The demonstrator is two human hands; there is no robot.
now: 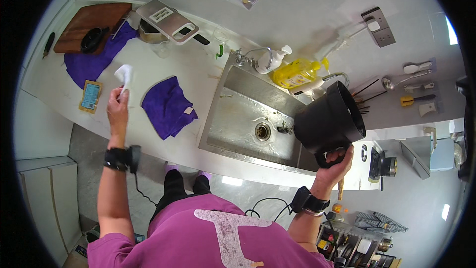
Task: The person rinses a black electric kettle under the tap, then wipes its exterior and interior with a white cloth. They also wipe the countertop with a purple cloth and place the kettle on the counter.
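Pinched in the fingers of my left hand [118,109] is a white tissue or cloth [124,73], held over the counter. My right hand [336,165] grips the handle of a large black pot-like container [327,115], raised over the right end of the sink [238,119]. The container is tilted, its round opening facing right; its contents cannot be seen. Wet dark scraps [284,129] lie in the sink near the drain [262,131]. A folded purple cloth [168,108] lies on the counter between my left hand and the sink.
Left on the counter are a wooden cutting board [83,22], another purple cloth [91,67], a small packet [90,96] and a metal grater [167,20] over a pot. Behind the sink stand a white pump bottle [267,60] and a yellow soap bottle [295,73], near a faucet [336,75].
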